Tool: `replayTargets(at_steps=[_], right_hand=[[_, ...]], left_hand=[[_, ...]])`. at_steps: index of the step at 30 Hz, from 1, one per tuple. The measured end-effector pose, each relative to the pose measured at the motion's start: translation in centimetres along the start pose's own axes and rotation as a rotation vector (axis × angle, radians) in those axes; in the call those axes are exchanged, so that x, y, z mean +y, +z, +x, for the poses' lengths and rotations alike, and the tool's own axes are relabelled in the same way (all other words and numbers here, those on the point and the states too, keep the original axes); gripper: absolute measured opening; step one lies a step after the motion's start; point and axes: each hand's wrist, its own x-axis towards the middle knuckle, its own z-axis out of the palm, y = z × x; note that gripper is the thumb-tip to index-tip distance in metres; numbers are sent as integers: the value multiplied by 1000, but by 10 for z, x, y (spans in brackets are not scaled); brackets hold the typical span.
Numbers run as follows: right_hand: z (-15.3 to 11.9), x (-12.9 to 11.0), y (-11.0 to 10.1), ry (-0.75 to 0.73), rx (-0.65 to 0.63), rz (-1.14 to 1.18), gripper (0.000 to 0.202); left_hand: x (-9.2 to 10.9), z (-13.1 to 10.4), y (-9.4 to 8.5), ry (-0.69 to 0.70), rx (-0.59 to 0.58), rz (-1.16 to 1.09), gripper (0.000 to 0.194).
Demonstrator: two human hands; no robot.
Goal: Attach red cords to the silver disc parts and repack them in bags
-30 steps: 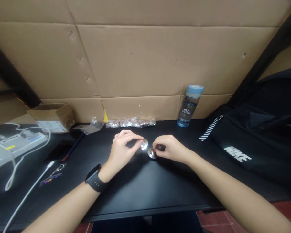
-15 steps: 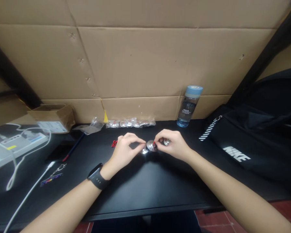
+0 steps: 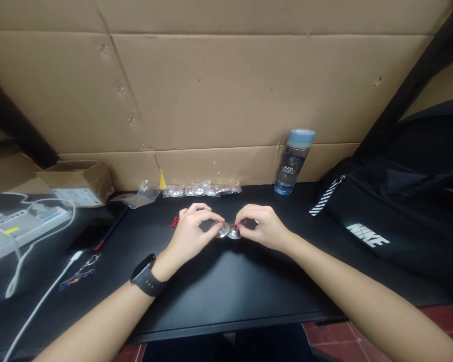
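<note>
From my camera feed, I see the left hand (image 3: 192, 230) pinching a metal disc (image 3: 222, 232) between thumb and fingertips. The right hand (image 3: 263, 227) pinches a second disc (image 3: 233, 234) right beside it, over the black table (image 3: 219, 286). I cannot tell whether the edges touch.

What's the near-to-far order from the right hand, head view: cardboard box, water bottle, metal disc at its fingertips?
From the right hand:
1. Metal disc: at its fingertips, on the hand's left.
2. Water bottle: behind the hand, slightly right, by the cardboard wall.
3. Cardboard box: far left, at the back of the desk.
</note>
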Motion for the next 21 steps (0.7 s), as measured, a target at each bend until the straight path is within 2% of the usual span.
replayTargets(at_steps=[2,5,13,18,21], right_hand=[[1,-3,-2,-8,110,11,14],[2,-6,-7,-9,183,3,13],[1,-5,-9,6,148,-18,13],[0,-2,-10,-6,147,-29,13],[-1,0,-11,-9,147,-42,13]], left_hand=[[-1,0,2,-12,-63,11,5],[-4,0,5,-23,-96,11,7],[-7,0,11,-30,-147,10,10],[-7,0,9,-3,-217,-11,11],[-8,0,7,27,-213,-1,11]])
